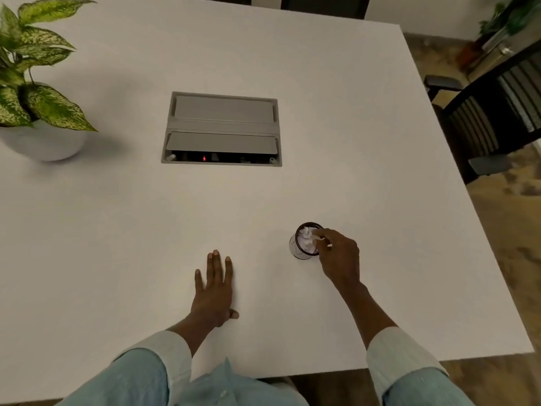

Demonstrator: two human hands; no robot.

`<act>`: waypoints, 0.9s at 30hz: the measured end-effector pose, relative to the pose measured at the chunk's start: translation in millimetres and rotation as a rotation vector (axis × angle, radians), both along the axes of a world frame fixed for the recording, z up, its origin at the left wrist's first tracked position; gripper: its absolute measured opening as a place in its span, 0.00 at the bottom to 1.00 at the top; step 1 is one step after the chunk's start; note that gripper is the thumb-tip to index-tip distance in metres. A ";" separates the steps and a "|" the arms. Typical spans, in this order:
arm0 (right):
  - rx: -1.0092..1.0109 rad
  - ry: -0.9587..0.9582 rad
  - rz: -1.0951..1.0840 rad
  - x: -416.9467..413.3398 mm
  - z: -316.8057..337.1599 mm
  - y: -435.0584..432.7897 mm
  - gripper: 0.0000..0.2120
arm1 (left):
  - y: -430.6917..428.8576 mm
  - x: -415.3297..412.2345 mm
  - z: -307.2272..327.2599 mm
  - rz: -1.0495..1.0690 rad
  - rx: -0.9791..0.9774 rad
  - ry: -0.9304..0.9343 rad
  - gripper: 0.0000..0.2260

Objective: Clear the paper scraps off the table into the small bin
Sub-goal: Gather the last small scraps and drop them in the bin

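Note:
A small clear bin (298, 249) with a dark rim stands on the white table (117, 230), right of centre near me. White crumpled paper scraps (306, 238) fill its inside. My right hand (339, 256) hovers over the bin's right rim, fingertips pinched on a scrap at the opening. My left hand (215, 288) lies flat on the table to the bin's left, fingers spread, holding nothing. No loose scraps show on the tabletop.
A grey cable hatch (221, 130) is set into the table's middle, its near flap open. A potted plant (32, 98) in a white pot stands at the far left. A dark chair (491, 118) sits beyond the table's right edge.

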State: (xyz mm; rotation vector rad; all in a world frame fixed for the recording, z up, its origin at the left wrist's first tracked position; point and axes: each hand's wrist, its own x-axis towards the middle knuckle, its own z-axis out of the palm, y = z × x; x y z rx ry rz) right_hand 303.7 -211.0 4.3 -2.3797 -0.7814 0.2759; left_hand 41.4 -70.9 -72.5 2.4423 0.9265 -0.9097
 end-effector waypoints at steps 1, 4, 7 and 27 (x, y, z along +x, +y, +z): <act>-0.051 -0.030 0.023 0.8 -2.9 -1.2 0.11 | -0.4 -0.2 -0.6 -0.003 0.005 0.003 0.64; -0.152 -0.120 0.079 -0.5 -8.5 -6.3 0.11 | -1.9 -0.1 -3.2 -0.011 0.031 0.000 0.64; -0.228 -0.230 0.265 -6.9 -17.0 -10.4 0.12 | -2.8 0.8 -5.2 -0.013 0.045 0.012 0.65; -0.102 -0.433 0.430 -49.0 -19.5 3.2 0.13 | -2.2 3.0 -9.8 0.009 0.030 0.028 0.66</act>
